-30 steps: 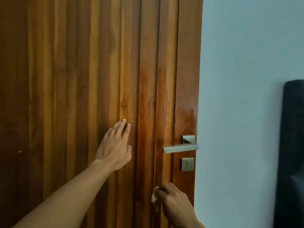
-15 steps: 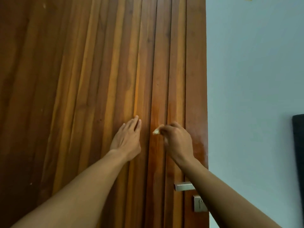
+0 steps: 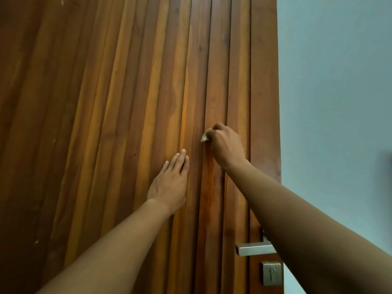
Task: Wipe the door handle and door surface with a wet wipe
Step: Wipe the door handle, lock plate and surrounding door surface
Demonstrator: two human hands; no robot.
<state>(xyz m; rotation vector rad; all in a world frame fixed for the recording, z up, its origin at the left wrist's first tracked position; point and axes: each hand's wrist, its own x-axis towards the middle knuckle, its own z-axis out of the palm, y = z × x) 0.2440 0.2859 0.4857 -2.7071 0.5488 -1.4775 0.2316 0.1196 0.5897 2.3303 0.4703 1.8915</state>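
We record a wooden door [image 3: 131,102] of narrow vertical slats, brown to orange, with a darker glossy streak running down one slat below the right hand [image 3: 226,145]. That hand has its fingers curled tight around a wet wipe [image 3: 205,135], a small pale wad of which only a corner shows at the knuckles, pressed against the door above the level of the left hand [image 3: 169,185]. The left hand lies flat on the slats, fingers straight and together, holding nothing. A brushed metal door handle [image 3: 255,249] sits low at the door's right edge, partly behind the right forearm, with a square keyhole plate [image 3: 272,273] beneath. A pale wall [image 3: 335,92] adjoins.
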